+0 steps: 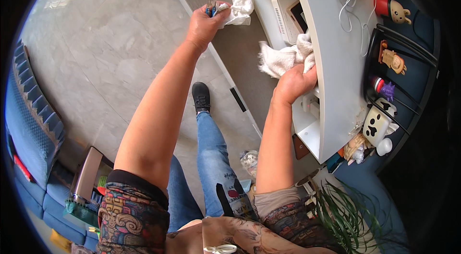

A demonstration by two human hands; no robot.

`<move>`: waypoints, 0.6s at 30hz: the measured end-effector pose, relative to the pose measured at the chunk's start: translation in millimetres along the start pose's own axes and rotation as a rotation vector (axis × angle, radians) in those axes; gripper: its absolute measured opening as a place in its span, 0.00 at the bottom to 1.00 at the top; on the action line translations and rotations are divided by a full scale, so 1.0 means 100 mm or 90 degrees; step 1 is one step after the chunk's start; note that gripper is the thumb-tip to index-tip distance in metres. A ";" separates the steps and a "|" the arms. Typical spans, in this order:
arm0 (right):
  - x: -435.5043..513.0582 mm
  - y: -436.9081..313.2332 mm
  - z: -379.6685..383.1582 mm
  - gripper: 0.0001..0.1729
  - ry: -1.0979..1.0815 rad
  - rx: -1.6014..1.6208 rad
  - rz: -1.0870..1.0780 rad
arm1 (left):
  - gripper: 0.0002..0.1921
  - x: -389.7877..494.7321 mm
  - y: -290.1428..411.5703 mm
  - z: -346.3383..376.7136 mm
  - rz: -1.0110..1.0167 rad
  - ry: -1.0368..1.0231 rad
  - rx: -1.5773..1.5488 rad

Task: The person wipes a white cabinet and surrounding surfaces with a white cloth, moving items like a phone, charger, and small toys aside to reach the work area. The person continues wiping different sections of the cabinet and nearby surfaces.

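Observation:
My left hand [205,23] holds small scissors [211,5] with blue handles, blades pointing up and away, together with a bunched white cloth [242,5] that hangs out to its right. My right hand [296,81] grips a crumpled white terry cloth [282,59] at the open compartment of a light grey cabinet [312,137]. Part of this cloth rests against the edge of the cabinet top. Deeper in the compartment, just beyond the cloth, stand a white vented device [282,20] and a dark-screened device with a pale frame [297,16].
On the cabinet top lie white cables [347,9], several figurines, a black-spotted white figure [378,124] and a black stand. A leafy plant [338,214] is near my right elbow. A blue sofa [32,121] stands at the left. Below the cabinet is a plastic bag [249,160].

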State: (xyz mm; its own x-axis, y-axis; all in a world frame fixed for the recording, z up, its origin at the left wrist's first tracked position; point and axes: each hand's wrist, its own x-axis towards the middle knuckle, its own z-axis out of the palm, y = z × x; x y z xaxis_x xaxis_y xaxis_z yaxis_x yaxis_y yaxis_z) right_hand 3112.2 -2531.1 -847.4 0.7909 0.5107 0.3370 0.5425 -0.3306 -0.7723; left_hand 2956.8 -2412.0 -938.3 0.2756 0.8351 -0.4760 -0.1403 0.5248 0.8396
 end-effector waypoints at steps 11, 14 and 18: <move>0.76 0.61 0.31 0.23 -0.304 -0.824 0.153 | 0.11 0.86 0.56 0.50 0.275 -0.072 0.271; 0.47 0.65 0.30 0.25 -0.091 -0.533 0.140 | 0.14 0.88 0.48 0.18 0.256 -0.094 0.356; -0.20 0.40 0.18 0.16 -0.083 -0.252 0.320 | 0.09 0.79 0.44 -0.27 0.105 -0.113 0.128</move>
State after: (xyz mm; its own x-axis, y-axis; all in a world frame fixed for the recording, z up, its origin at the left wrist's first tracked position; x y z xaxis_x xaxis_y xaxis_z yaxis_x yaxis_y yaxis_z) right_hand 3113.0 -2540.0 -894.4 0.9479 0.3020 -0.1013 0.1986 -0.8091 -0.5531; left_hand 2946.9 -2318.6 -945.4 0.4292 0.8553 -0.2903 -0.0107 0.3262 0.9452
